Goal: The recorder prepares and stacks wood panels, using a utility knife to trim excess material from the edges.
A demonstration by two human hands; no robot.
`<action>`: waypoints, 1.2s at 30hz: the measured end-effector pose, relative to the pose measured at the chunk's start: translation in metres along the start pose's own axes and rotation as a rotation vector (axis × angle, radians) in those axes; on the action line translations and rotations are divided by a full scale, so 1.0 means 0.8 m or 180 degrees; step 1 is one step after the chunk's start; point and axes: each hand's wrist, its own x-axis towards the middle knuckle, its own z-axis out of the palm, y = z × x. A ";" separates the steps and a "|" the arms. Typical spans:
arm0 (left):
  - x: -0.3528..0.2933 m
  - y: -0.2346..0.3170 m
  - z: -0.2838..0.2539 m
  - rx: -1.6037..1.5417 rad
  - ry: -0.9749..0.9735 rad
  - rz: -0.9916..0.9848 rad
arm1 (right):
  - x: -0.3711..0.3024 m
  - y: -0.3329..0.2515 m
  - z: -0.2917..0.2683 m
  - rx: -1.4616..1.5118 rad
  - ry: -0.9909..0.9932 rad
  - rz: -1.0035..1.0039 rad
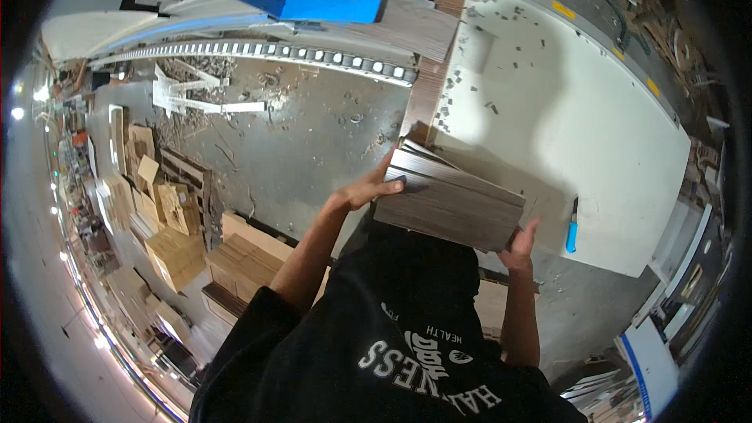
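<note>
Wood-grain boards (450, 207) span between the left grip (366, 190) and right grip (518, 252).

Stack of wood-grain boards (454, 207), one, mid-frame on my feed: oblong, grey-brown, grain running lengthwise. Edges not squared; the far-side boards step back and fan slightly apart toward upper left. Held tilted, broad face toward my camera, long sides sloping down rightward. I cannot count the layers.
</note>
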 end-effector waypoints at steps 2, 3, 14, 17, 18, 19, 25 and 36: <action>0.001 -0.010 0.023 0.0078 0.0153 0.0300 | -0.030 -0.034 0.037 0.1118 0.0607 0.0077; 0.023 -0.008 0.004 0.0072 0.0155 0.0410 | -0.005 -0.041 0.051 0.1042 0.0576 0.0003; -0.053 -0.077 -0.060 -0.0104 0.1089 0.0726 | 0.009 0.003 0.216 0.0599 0.0479 -0.0300; -0.135 -0.114 -0.125 -0.0610 0.1008 0.0997 | -0.017 0.080 0.314 -0.3932 0.0939 -0.1809; -0.165 -0.132 -0.152 -0.0773 0.1100 0.1156 | -0.004 0.100 0.334 -0.4093 0.0645 -0.1808; -0.207 -0.144 -0.182 -0.0896 0.1222 0.1138 | 0.023 0.114 0.364 -0.4263 0.0327 -0.1780; -0.443 -0.203 -0.354 -0.1482 0.2009 0.1226 | 0.129 0.249 0.676 -0.1436 -0.0359 0.0223; -0.716 -0.226 -0.668 -0.2666 0.2880 0.1710 | 0.357 0.433 1.104 -0.1991 -0.1108 0.0608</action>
